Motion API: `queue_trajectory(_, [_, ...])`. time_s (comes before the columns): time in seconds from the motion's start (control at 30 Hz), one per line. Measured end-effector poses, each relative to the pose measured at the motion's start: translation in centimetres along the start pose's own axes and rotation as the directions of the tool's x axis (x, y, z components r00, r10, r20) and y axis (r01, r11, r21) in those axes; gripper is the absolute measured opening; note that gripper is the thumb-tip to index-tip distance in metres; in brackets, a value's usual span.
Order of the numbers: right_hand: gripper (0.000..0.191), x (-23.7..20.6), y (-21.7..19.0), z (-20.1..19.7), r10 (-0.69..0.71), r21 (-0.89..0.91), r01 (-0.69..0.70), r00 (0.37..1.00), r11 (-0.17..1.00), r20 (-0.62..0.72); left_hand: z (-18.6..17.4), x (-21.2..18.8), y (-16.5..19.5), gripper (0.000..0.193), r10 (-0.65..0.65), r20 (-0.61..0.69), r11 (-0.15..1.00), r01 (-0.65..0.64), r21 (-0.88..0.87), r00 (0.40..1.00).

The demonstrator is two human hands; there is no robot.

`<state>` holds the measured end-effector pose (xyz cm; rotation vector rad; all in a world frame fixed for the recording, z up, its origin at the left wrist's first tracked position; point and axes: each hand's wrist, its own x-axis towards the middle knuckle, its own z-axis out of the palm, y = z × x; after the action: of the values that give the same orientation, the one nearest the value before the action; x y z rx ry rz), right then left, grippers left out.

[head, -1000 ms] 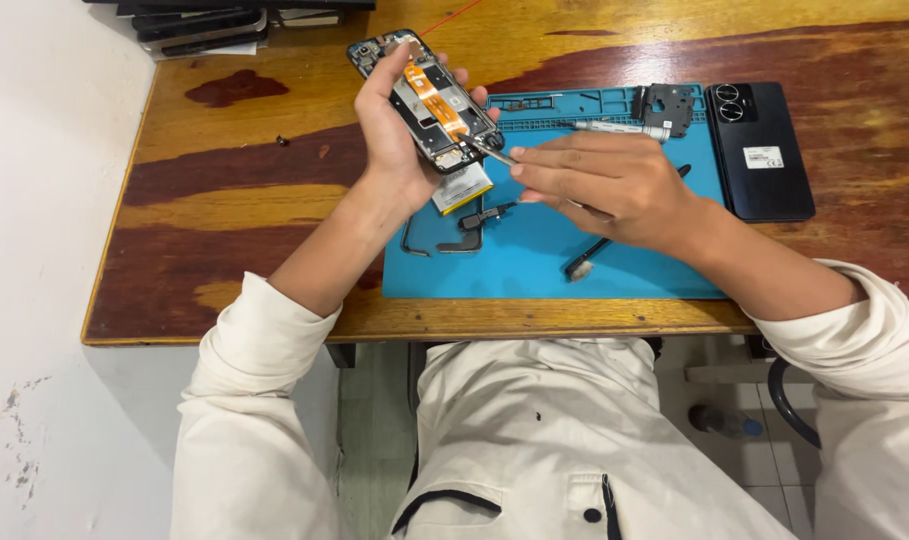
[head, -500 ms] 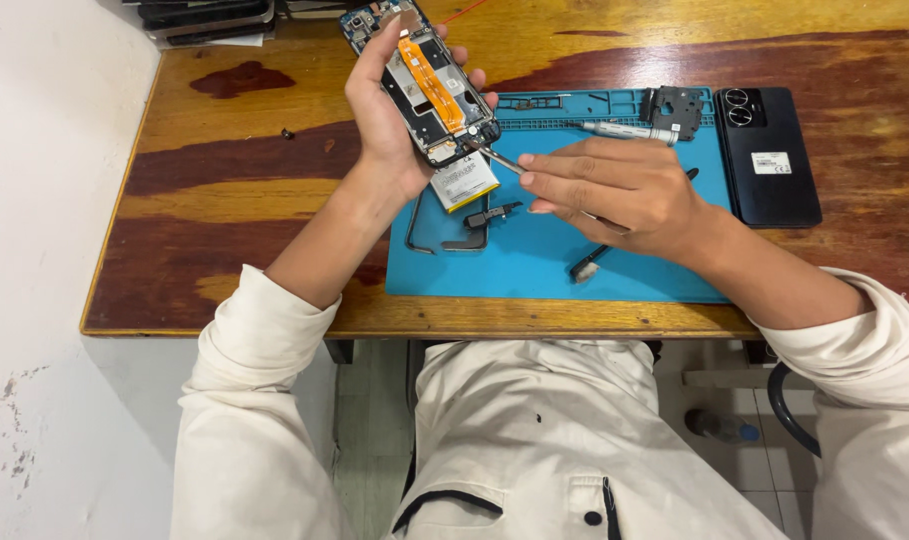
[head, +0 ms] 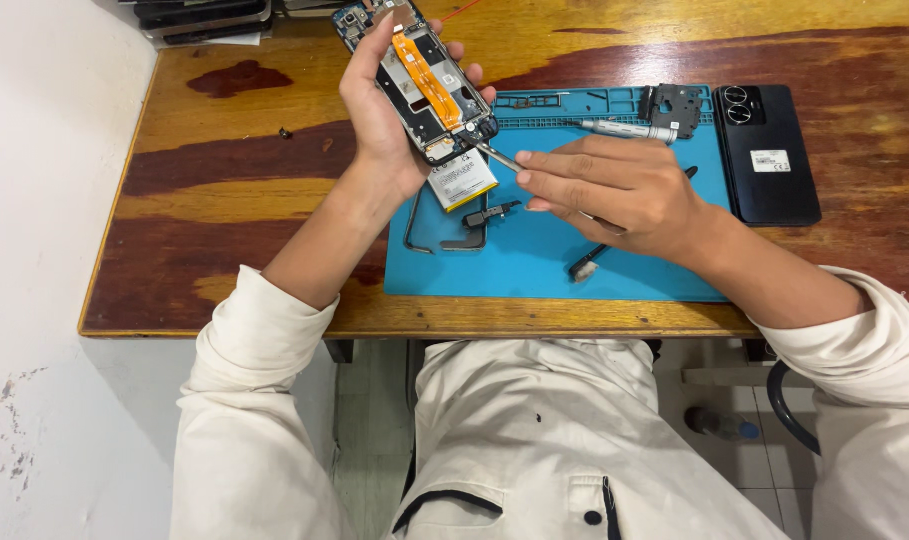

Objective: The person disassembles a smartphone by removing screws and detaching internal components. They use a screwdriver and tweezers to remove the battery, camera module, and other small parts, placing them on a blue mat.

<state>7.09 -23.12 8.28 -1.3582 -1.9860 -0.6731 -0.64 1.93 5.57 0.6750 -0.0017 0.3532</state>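
Opened smartphone, its orange flex cable bared, now sits higher over the desk than a moment ago, left hand gripping it. Right hand fingers pinch tweezers, tip at its lower edge, above the blue mat.

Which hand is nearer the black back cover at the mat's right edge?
Right. The right hand sits over the blue mat, just left of the black back cover. The left hand holds the opened phone farther left.
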Motion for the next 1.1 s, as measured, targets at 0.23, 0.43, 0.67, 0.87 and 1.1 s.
queue_trajectory(0.23, [0.029,0.6,-0.3,-0.3,-0.046,-0.069,0.048,0.999,0.996,0.028,0.0,-0.2,-0.2,0.042,0.030,-0.026,1.000,-0.030,0.001,0.999])
queue_trajectory(0.43, [0.030,0.6,-0.2,-0.3,-0.039,-0.073,0.039,0.999,0.997,-0.001,0.2,-0.2,-0.6,0.033,0.033,-0.112,0.999,-0.035,-0.012,0.993])
queue_trajectory(0.67, [0.029,-0.1,0.0,0.3,0.013,-0.010,-0.014,0.997,1.000,-0.070,0.2,-0.4,-1.5,0.036,-0.008,-0.206,0.999,0.017,0.042,0.978])
queue_trajectory(0.87, [0.029,-0.7,-0.2,0.6,0.110,0.019,-0.108,0.990,0.994,-0.093,0.3,-0.3,-1.9,0.030,0.055,-0.302,0.997,-0.037,0.066,0.952])
queue_trajectory(1.1, [0.025,-0.7,0.0,1.1,0.175,0.022,-0.173,0.977,0.985,-0.119,0.9,-1.7,-3.1,0.043,-0.156,-0.140,0.984,0.166,0.060,0.978])
